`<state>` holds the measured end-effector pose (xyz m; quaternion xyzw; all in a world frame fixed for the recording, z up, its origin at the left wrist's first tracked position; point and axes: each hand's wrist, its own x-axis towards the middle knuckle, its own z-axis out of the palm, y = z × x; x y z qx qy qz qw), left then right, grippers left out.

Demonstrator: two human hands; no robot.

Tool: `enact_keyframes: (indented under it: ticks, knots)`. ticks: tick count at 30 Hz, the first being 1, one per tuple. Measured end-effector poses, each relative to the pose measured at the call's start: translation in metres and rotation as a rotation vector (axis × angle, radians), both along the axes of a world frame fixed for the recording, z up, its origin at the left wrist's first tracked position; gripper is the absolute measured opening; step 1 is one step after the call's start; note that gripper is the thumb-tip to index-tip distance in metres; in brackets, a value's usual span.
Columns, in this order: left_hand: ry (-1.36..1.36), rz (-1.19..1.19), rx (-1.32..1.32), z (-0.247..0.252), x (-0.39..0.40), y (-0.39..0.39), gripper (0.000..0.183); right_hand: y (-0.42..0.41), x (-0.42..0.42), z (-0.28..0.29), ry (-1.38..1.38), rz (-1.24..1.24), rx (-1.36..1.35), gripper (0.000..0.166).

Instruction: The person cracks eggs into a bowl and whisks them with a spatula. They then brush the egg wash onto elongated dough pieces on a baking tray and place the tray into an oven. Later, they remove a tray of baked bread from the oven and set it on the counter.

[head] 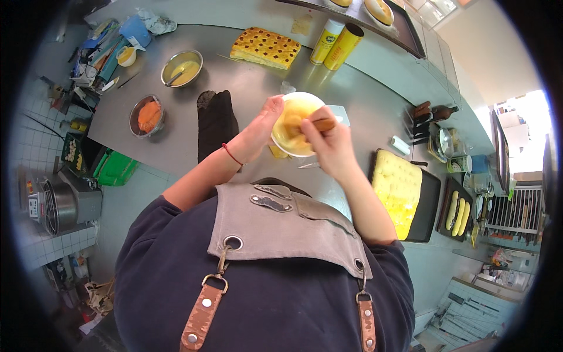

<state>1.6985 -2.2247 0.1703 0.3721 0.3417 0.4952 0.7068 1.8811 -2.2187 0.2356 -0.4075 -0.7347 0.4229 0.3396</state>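
Note:
My left hand (260, 130), with a red cord at the wrist, steadies a white bowl (317, 97) from its left side. Inside the bowl is a pale yellow mixture (292, 108). My right hand (332, 136) grips the wooden handle (324, 125) of a utensil whose working end is down in the bowl; motion blur hides its exact shape. A translucent scraper-like sheet (339, 115) shows just beyond the bowl on the right. Left of my left hand lies a dark oven mitt (215, 123) on the steel worktable (259, 88).
A sheet bread with dark squares (265, 47) lies at the back beside two yellow cylinders (333, 47). Leftward stand a steel bowl with batter (182, 68) and a bowl of orange filling (148, 115). To the right, a tray (429, 211) holds a yellow flat bread (396, 189).

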Motion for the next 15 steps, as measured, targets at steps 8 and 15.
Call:
enact_keyframes:
  ticks: [8, 15]
  knots:
    - [-0.064, -0.140, -0.013, 0.009, -0.005, 0.006, 0.054, -0.002, 0.004, 0.008, 0.065, -0.054, 0.049, 0.012]
    - [-0.032, -0.211, -0.066, 0.025, -0.008, 0.003, 0.055, -0.010, 0.000, 0.021, -0.066, -0.077, 0.138, 0.012]
